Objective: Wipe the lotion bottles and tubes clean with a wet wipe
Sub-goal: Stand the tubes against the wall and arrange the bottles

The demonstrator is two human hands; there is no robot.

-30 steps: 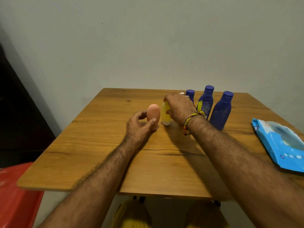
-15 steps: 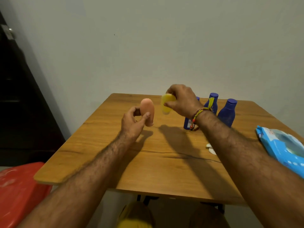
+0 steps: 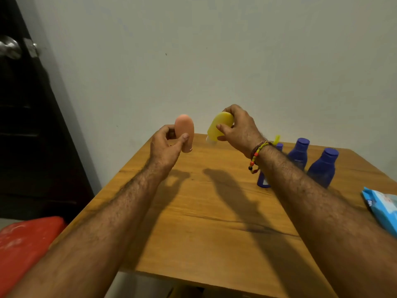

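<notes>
Peach tube (image 3: 184,131) is sitting upright in your left hand (image 3: 164,148) while your right hand (image 3: 240,131) is gripping the tilted yellow tube (image 3: 219,127), both raised above the wooden surface (image 3: 214,211); blue bottles (image 3: 322,167) are standing far right

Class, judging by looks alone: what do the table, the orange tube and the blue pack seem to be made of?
Table: wood or wood-look laminate, satin; grain lines and a dark streak show.
Orange tube: probably soft plastic, matte; even colour, no glare.
Blue pack: likely thin plastic film, slightly glossy; printed surface.
</notes>
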